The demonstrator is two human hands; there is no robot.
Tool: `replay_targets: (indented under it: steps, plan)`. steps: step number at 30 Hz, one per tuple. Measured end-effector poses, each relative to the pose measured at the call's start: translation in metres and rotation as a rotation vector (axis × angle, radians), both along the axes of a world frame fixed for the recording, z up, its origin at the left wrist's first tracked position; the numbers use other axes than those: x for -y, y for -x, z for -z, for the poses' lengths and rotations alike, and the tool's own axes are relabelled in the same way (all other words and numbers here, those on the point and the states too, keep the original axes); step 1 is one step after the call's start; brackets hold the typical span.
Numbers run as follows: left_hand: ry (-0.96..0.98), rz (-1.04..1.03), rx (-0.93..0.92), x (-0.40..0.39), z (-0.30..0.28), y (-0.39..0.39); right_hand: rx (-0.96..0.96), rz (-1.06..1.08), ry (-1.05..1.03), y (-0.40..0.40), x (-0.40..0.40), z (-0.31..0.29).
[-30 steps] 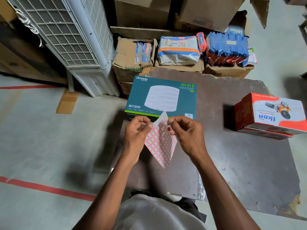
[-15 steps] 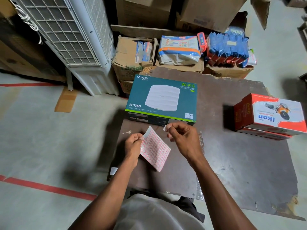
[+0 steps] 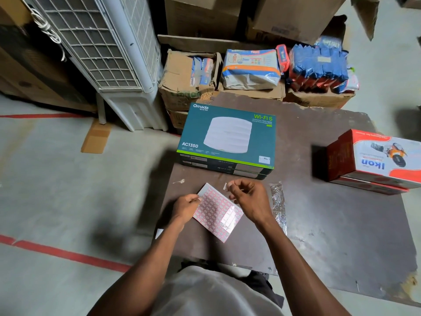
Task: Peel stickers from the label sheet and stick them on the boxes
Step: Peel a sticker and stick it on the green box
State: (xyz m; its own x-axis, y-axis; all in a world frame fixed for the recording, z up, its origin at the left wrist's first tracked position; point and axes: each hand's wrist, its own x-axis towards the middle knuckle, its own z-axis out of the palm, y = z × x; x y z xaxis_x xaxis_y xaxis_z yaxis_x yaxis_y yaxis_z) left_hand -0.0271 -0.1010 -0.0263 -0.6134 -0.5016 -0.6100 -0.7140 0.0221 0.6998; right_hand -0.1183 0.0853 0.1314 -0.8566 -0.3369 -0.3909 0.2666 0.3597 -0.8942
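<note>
Sheet lowered since earlier | left hand (image 3: 186, 207) pinches red-grid paper label sheet (image 3: 217, 212) edge | right hand (image 3: 249, 199) pinches small white peeled sticker (image 3: 226, 186) | flimsy, tacky: hold by corner

Teal box (image 3: 227, 137) reads "Omada", "Wi-Fi 5", "AC1350"; red box (image 3: 373, 160) "ikon".

Dim, soft indoor light, wide-angle view.
Straight edges bow near the frame's borders; soft shadows fall left of the tabletop (image 3: 330, 224); slight motion blur throughout.
</note>
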Motion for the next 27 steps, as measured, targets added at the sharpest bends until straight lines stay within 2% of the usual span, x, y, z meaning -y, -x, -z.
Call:
replay_targets:
  steps: [6, 16, 22, 27]
  plan:
    - [0.034, 0.052, 0.023, -0.001, -0.009, 0.003, 0.017, -0.042, -0.051, 0.002, -0.001, 0.012]
    - [0.235, -0.226, -0.246, 0.036, -0.053, 0.061, -0.053, 0.11, -0.074, 0.061, -0.018, 0.036]
    - [0.489, -0.113, -0.236, 0.056, -0.076, 0.095, -0.078, 0.202, -0.08, 0.097, -0.026, 0.044]
    - [0.297, -0.09, -0.109, 0.062, -0.075, 0.11, -0.048, 0.211, -0.137, 0.115, -0.032, 0.063]
